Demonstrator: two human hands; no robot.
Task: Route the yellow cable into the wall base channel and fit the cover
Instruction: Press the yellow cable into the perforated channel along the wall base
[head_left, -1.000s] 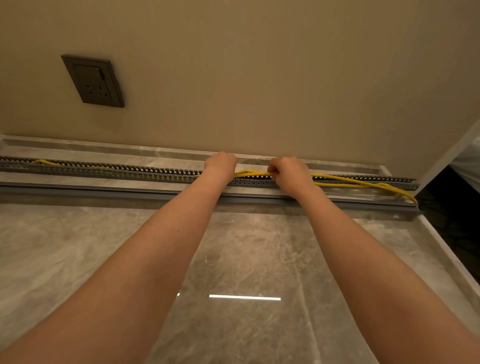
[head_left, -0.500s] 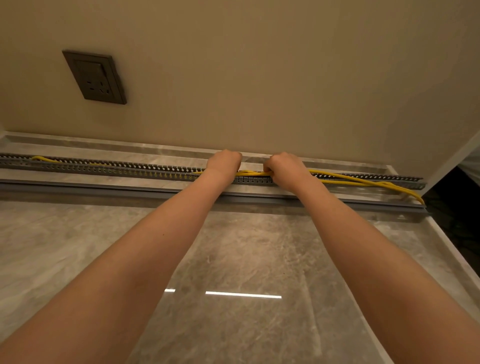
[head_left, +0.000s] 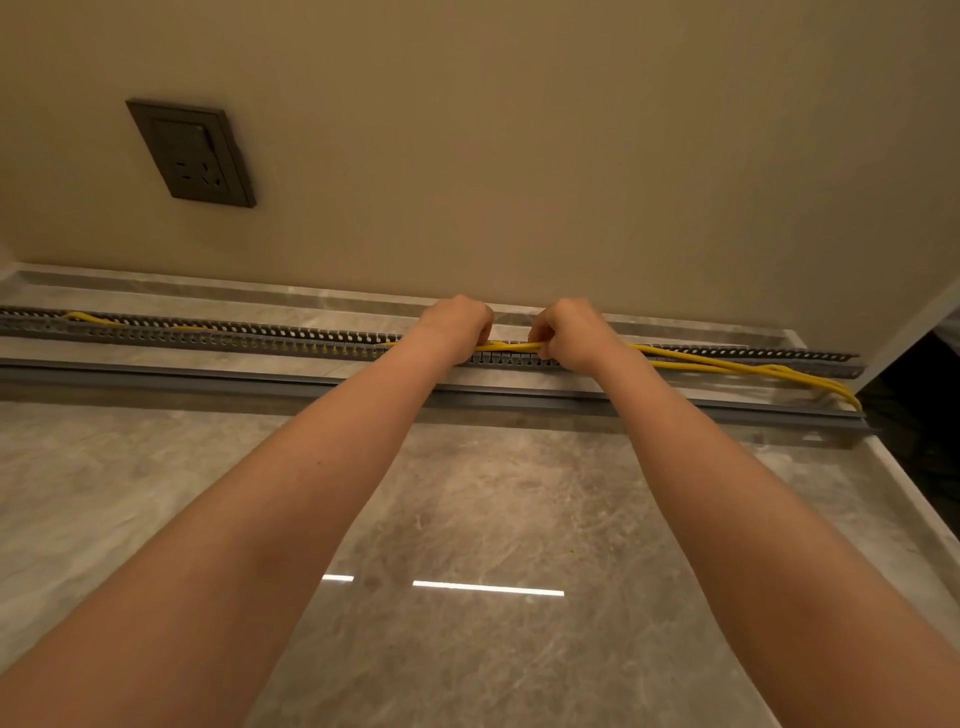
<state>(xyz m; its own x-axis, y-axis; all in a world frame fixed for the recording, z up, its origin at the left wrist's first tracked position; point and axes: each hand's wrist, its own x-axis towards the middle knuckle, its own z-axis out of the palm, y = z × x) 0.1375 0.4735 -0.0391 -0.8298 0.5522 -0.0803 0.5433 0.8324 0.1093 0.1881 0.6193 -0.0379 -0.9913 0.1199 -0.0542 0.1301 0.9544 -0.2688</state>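
Head view: left hand (head_left: 457, 327) and right hand (head_left: 569, 330) each pinch the thin, limp yellow cable (head_left: 511, 345) just above the grey slotted plastic channel (head_left: 260, 338), mid-length. Looks light, floppy; best gripped close together.

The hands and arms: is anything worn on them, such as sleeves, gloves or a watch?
Nothing shows. The left hand and right hand are ungloved; the left forearm and right forearm are bare to the frame edge: no sleeve, watch or bracelet.
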